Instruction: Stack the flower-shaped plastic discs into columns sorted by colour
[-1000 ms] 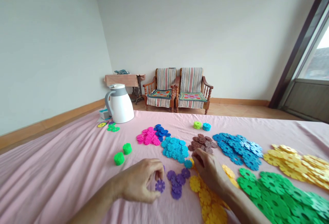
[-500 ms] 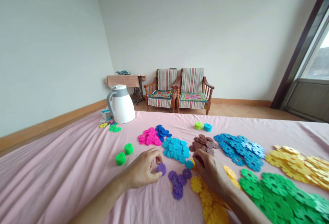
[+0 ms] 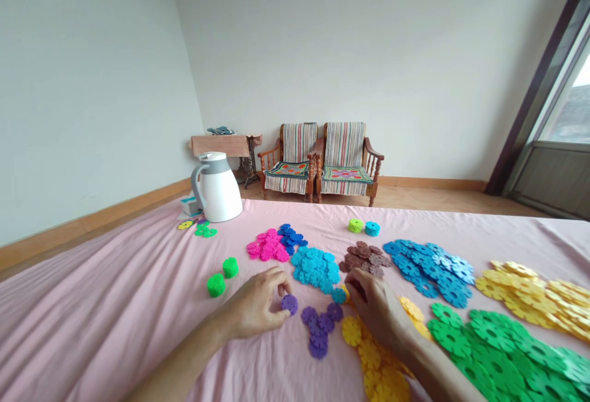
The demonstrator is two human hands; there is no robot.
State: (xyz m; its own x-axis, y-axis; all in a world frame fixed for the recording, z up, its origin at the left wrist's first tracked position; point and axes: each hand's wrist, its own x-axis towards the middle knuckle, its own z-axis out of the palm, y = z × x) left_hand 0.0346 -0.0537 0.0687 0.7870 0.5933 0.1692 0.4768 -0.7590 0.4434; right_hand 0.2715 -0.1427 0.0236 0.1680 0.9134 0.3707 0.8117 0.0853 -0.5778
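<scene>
The left hand (image 3: 255, 305) is lying on the pink cloth (image 3: 115, 303) near the middle of the scene. Its thumb and fingertips are pinching a purple disc (image 3: 289, 303) in a narrow grip. The disc is sitting low against the cloth, just left of the purple cluster (image 3: 319, 327).

The right hand (image 3: 374, 308) is resting just right of that cluster, its fingers curling down over the far end of the orange-yellow pile (image 3: 378, 362). A lone turquoise piece (image 3: 340, 295) is lying beside its fingertips (the curled fingers are hiding the underside, so I cannot tell whether this hand is holding anything).

Just beyond both hands a turquoise pile (image 3: 316, 265) is spreading out. A pink pile (image 3: 267, 247) and a small dark blue pile (image 3: 290, 236) are lying farther off to its left, touching each other. A brown pile (image 3: 364, 256) is sitting to its right, and a wide blue pile (image 3: 428, 264) is stretching right from there.

On the right side, a green pile (image 3: 507, 353) is filling the near corner and a yellow pile (image 3: 539, 294) is lying beyond it. Two green stacks (image 3: 216, 284) are standing left of the left hand, near each other. A lime stack (image 3: 355, 225) and a teal stack (image 3: 372, 228) are standing side by side far across the cloth. A white jug (image 3: 216, 187) is standing at the far left, and two striped armchairs (image 3: 318, 159) are standing against the far wall.
</scene>
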